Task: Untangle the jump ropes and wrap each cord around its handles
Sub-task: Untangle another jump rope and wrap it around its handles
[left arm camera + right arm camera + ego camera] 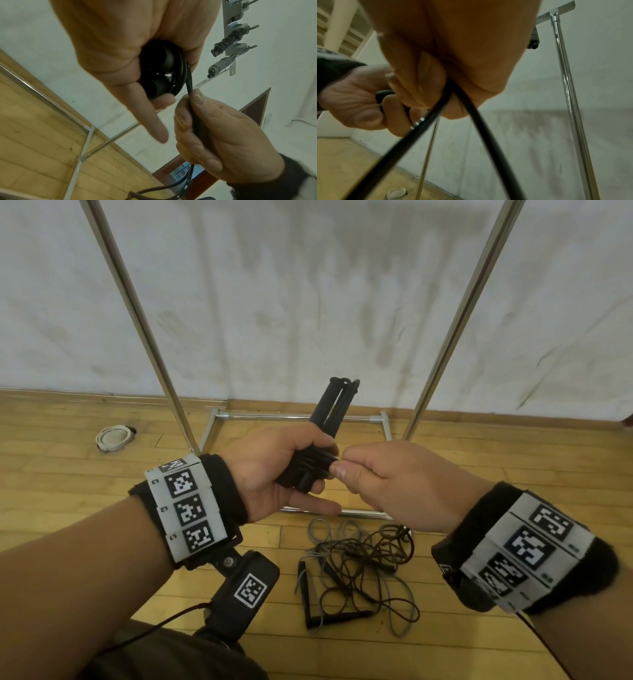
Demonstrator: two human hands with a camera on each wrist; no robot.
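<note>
Two chrome uprights of a metal rack (137,313) rise from the wooden floor (61,487) against the stained white wall (308,285), the rack's base frame lying flat on the boards just in front of the wall. In the left wrist view, two already wrapped ropes (228,39) hang on hooks high on that rack. Nearer me, on the floor just this side of the base frame, lies a tangled heap of jump ropes (359,570), grey and brown cords looped over one another with black handles at the heap's left side. Far off to the left, near the wall's edge of the floor, sits a small white coiled item (114,438).

My left hand (274,470) is held above the floor, over the rack's base, its fingers curled around a pair of black handles (334,405) that stick up and away from me, cord wound round their lower part. My little finger points out straight below the bundle. My right hand (387,474) is just beside the left one, touching the bundle, its thumb and forefinger pinching the black cord (192,108) close to the wraps; the cord runs on through my curled fingers and hangs below the hand in a loop.
</note>
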